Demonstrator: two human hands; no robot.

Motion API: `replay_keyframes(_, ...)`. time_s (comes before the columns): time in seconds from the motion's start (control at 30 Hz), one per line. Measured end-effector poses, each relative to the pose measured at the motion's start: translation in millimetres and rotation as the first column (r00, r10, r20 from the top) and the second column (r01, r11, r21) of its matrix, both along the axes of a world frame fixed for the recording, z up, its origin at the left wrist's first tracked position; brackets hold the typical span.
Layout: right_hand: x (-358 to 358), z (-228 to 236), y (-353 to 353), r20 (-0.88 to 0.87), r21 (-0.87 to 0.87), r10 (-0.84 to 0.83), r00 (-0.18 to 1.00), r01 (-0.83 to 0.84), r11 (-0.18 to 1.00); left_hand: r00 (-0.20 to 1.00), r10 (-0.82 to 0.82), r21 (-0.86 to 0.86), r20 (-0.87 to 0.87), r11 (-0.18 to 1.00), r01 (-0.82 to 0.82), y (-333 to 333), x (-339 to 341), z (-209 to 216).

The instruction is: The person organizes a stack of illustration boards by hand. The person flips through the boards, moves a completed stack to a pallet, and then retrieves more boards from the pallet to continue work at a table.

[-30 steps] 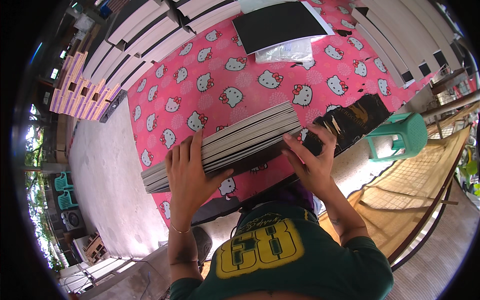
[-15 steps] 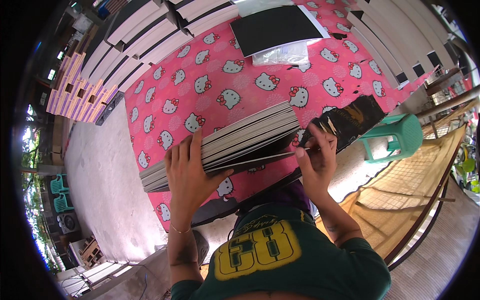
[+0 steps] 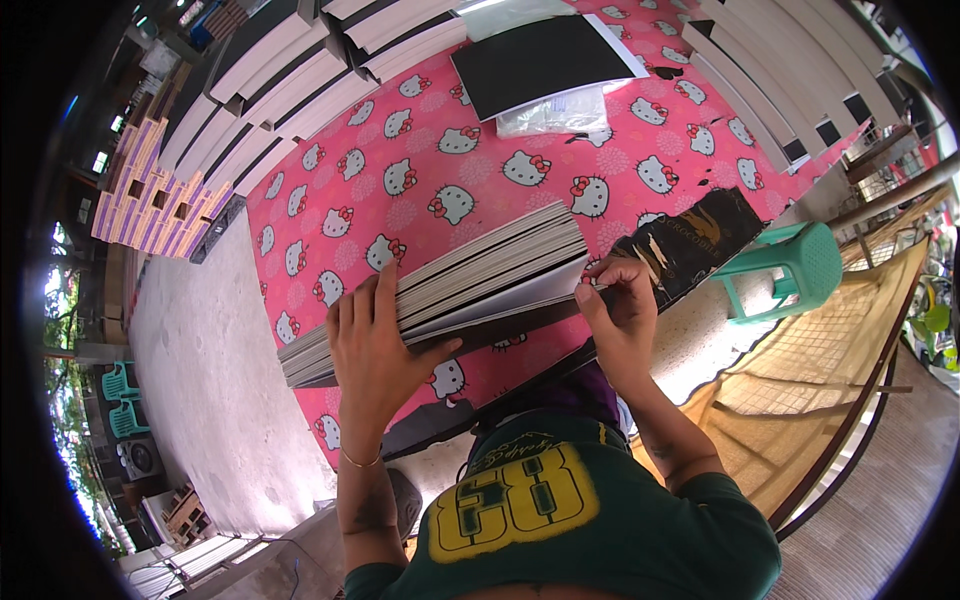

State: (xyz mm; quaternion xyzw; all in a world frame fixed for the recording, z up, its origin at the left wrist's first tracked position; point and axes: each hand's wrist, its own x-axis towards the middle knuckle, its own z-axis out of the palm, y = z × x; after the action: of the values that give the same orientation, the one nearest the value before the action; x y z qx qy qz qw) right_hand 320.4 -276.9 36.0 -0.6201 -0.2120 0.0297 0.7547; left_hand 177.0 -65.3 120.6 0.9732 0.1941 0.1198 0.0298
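Observation:
A thick stack of white sheets with black sheets between them (image 3: 490,265) stands on its long edge, slanting across the table. My left hand (image 3: 375,350) grips its left part, fingers over the far side and thumb on the near side. At the right end, my right hand (image 3: 625,315) is closed in a pinch at the corner of the near sheets. A white sheet (image 3: 535,290) shows in a gap there, behind a black sheet (image 3: 500,325) on the near side. What exactly lies between the right fingertips is partly hidden.
A pink patterned cloth (image 3: 335,220) covers the table. Worn black cardboard (image 3: 700,235) lies along its near right edge. Farther back are a black sheet on plastic-wrapped packs (image 3: 540,65) and tall stacks of blocks (image 3: 270,90). More stacks (image 3: 790,80) and a green stool (image 3: 800,270) are at right.
My right hand has moved slightly left and its fingers have closed at the stack's corner. The near gap now shows a white sheet where a black one faced before.

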Motion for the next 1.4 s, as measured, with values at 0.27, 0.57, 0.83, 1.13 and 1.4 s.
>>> replay_keyframes(0.27, -2.2, 2.6, 3.2, 0.106, -0.012, -0.055, 0.993, 0.056, 0.998, 1.0, 0.002, 0.004, 0.003, 1.0, -0.002, -0.4, -1.0, -0.2)
replay_keyframes(0.57, -2.9, 10.2, 10.1, -0.019, 0.131, -0.068, 0.997, 0.07, 0.989, 1.0, 0.003, 0.012, 0.007, 1.0, -0.003, -0.1, 0.2, -0.4)
replay_keyframes(0.83, -9.1, 5.3, 6.0, 0.005, -0.027, -0.057, 0.998, 0.057, 0.998, 1.0, 0.01, 0.032, 0.02, 0.999, -0.011, 2.2, 1.4, -3.1)
replay_keyframes(1.13, -8.0, 3.3, 6.2, 0.109, -0.111, -0.162, 0.981, 0.174, 0.978, 1.0, -0.001, 0.022, 0.023, 1.0, 0.001, 2.5, 2.5, -4.0)
replay_keyframes(1.4, -9.6, -9.4, 1.6, -0.128, 0.034, -0.058, 0.99, 0.063, 0.997, 1.0, 0.001, 0.035, 0.002, 0.999, -0.001, 3.3, 2.4, -4.3)
